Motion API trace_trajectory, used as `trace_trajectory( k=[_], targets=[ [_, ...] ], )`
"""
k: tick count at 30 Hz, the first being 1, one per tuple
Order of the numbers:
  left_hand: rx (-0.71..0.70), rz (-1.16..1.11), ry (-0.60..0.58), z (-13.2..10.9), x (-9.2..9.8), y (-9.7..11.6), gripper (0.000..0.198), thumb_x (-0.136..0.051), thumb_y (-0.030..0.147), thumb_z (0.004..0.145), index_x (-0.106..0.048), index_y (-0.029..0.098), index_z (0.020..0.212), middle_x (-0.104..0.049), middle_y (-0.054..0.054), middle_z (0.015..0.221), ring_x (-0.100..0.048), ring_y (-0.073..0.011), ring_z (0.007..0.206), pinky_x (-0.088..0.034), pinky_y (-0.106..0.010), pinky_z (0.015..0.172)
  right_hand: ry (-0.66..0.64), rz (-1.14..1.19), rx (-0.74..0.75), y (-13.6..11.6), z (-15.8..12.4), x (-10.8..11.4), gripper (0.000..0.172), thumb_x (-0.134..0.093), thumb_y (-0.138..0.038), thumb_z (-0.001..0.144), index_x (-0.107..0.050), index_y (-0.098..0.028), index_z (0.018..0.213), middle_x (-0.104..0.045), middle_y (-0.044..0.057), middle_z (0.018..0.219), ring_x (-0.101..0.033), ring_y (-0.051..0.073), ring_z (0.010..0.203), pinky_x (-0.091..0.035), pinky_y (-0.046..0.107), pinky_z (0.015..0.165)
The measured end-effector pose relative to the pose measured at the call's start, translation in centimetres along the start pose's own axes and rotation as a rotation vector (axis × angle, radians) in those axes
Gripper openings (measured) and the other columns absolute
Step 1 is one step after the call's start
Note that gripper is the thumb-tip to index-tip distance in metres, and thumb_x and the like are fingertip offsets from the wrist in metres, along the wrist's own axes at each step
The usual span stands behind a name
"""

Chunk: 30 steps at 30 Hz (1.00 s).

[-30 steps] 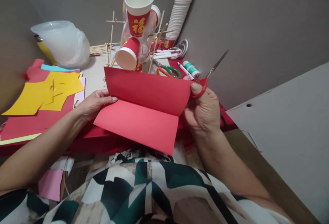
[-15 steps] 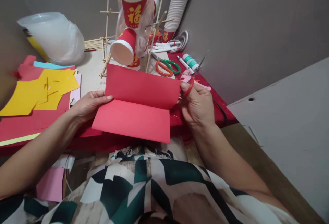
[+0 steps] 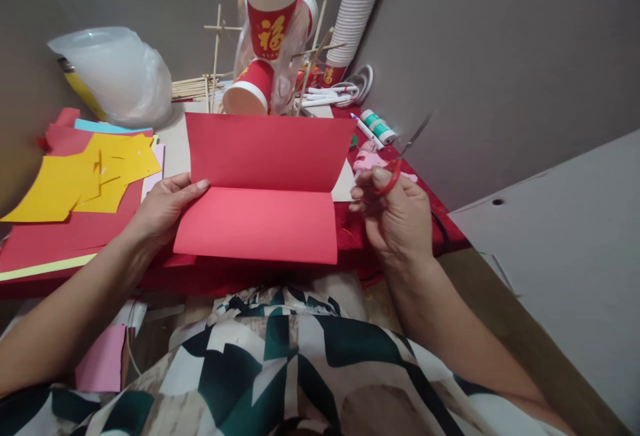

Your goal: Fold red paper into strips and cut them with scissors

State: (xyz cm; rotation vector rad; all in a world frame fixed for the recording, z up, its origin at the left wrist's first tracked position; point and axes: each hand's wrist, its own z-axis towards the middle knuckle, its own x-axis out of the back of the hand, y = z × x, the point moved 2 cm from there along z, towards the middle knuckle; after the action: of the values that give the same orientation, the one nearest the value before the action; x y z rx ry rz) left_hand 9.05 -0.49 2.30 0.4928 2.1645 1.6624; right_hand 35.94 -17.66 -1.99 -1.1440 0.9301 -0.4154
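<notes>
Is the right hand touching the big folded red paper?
Apart. The head view shows a gap between the right hand and the right edge of the folded red paper, with red cloth showing between them.

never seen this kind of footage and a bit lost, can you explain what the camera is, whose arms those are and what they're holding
There is no machine here: these are a person's own bare hands. The camera is worn on the head, looking forward and down, so the patterned clothing at the bottom is the wearer's.

The left hand holds a creased sheet of red paper by its left side. The right hand holds red-handled scissors, pointing up and away.

On the red-covered table lie yellow paper pieces at the left. Behind the held sheet are paper cups and thin wooden sticks; a tall cup stack leans toward the wall.
</notes>
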Motion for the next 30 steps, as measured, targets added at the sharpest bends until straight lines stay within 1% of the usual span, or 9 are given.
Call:
trace_trajectory(
  k=[4, 7, 9, 13, 16, 20, 23, 27, 30],
  targets=[
    [-0.041, -0.033, 0.042, -0.8, 0.1, -0.9, 0.035, -0.088, 0.032, 0.070, -0.079, 0.016, 0.099, -0.082, -0.008, 0.093, -0.078, -0.0215, 0.081, -0.063, -0.029, 0.075, 0.011, 0.005, -0.010, -0.1, -0.8, 0.5, 0.035, -0.092, -0.048, 0.065, -0.073, -0.020, 0.071, -0.069, -0.002, 0.071, -0.061, 0.007, 0.054, -0.048, 0.015, 0.039],
    [-0.056, -0.058, 0.038, -1.3, 0.1, -1.4, 0.035, -0.087, 0.033, 0.070, -0.079, 0.016, 0.100, -0.082, -0.009, 0.098, -0.078, -0.0239, 0.086, -0.064, -0.034, 0.079, -0.012, -0.012, 0.043, -0.3, -1.2, 0.8, 0.030, -0.089, -0.048, 0.070, -0.075, -0.022, 0.070, -0.069, -0.002, 0.070, -0.061, 0.008, 0.052, -0.048, 0.017, 0.039],
    [-0.056, -0.061, 0.025, -1.5, 0.3, -1.5, 0.036, -0.088, 0.033, 0.069, -0.079, 0.017, 0.100, -0.082, -0.009, 0.098, -0.078, -0.0246, 0.087, -0.063, -0.035, 0.080, -0.059, -0.046, 0.088, -0.5, -1.4, 1.0, 0.028, -0.088, -0.048, 0.073, -0.076, -0.023, 0.069, -0.068, -0.002, 0.068, -0.060, 0.009, 0.051, -0.049, 0.019, 0.040],
    [-0.055, -0.020, 0.062, -1.5, 1.3, -1.0, 0.036, -0.090, 0.034, 0.066, -0.079, 0.017, 0.095, -0.082, -0.006, 0.092, -0.077, -0.0221, 0.080, -0.061, -0.029, 0.071, -0.242, -0.144, 0.113, -0.9, -1.8, 1.4, 0.035, -0.084, -0.052, 0.076, -0.074, -0.023, 0.060, -0.067, 0.000, 0.065, -0.060, 0.011, 0.050, -0.052, 0.024, 0.045],
    [-0.039, 0.010, 0.076, -1.3, 2.3, -0.2, 0.035, -0.090, 0.033, 0.066, -0.079, 0.018, 0.096, -0.082, -0.004, 0.087, -0.074, -0.0167, 0.070, -0.057, -0.023, 0.064, -0.341, -0.210, 0.061, -0.8, -2.2, 1.8, 0.038, -0.084, -0.056, 0.076, -0.074, -0.022, 0.061, -0.070, 0.002, 0.066, -0.063, 0.013, 0.051, -0.053, 0.026, 0.047],
    [0.012, 0.022, 0.039, -1.0, 3.2, 0.8, 0.032, -0.088, 0.028, 0.066, -0.079, 0.018, 0.095, -0.081, -0.002, 0.082, -0.069, -0.0121, 0.061, -0.055, -0.020, 0.058, -0.361, -0.238, -0.007, -0.3, -2.8, 1.8, 0.037, -0.081, -0.060, 0.076, -0.081, -0.024, 0.082, -0.076, 0.003, 0.074, -0.068, 0.016, 0.056, -0.056, 0.028, 0.050],
    [0.039, 0.039, 0.009, -0.9, 3.6, 1.1, 0.026, -0.089, 0.026, 0.065, -0.078, 0.017, 0.086, -0.079, 0.000, 0.074, -0.068, -0.0114, 0.058, -0.053, -0.019, 0.054, -0.373, -0.258, 0.030, -0.4, -3.3, 1.1, 0.038, -0.079, -0.060, 0.079, -0.081, -0.024, 0.092, -0.079, 0.005, 0.083, -0.070, 0.017, 0.061, -0.057, 0.030, 0.054],
    [0.054, 0.077, 0.028, -0.8, 4.3, 1.3, 0.022, -0.088, 0.027, 0.067, -0.075, 0.018, 0.083, -0.076, 0.001, 0.070, -0.066, -0.0110, 0.055, -0.053, -0.019, 0.052, -0.344, -0.471, 0.156, -1.8, -3.4, 0.2, 0.029, -0.082, -0.051, 0.080, -0.079, -0.023, 0.084, -0.077, 0.003, 0.082, -0.067, 0.016, 0.062, -0.057, 0.029, 0.059],
    [0.060, 0.068, 0.083, -0.6, 5.2, 1.1, 0.019, -0.088, 0.026, 0.068, -0.075, 0.019, 0.080, -0.075, 0.003, 0.066, -0.062, -0.0102, 0.052, -0.049, -0.019, 0.048, -0.399, -0.732, 0.255, -2.7, -2.6, 0.0, 0.022, -0.080, -0.044, 0.080, -0.077, -0.022, 0.078, -0.073, 0.002, 0.073, -0.063, 0.016, 0.060, -0.052, 0.029, 0.057]
  ],
)
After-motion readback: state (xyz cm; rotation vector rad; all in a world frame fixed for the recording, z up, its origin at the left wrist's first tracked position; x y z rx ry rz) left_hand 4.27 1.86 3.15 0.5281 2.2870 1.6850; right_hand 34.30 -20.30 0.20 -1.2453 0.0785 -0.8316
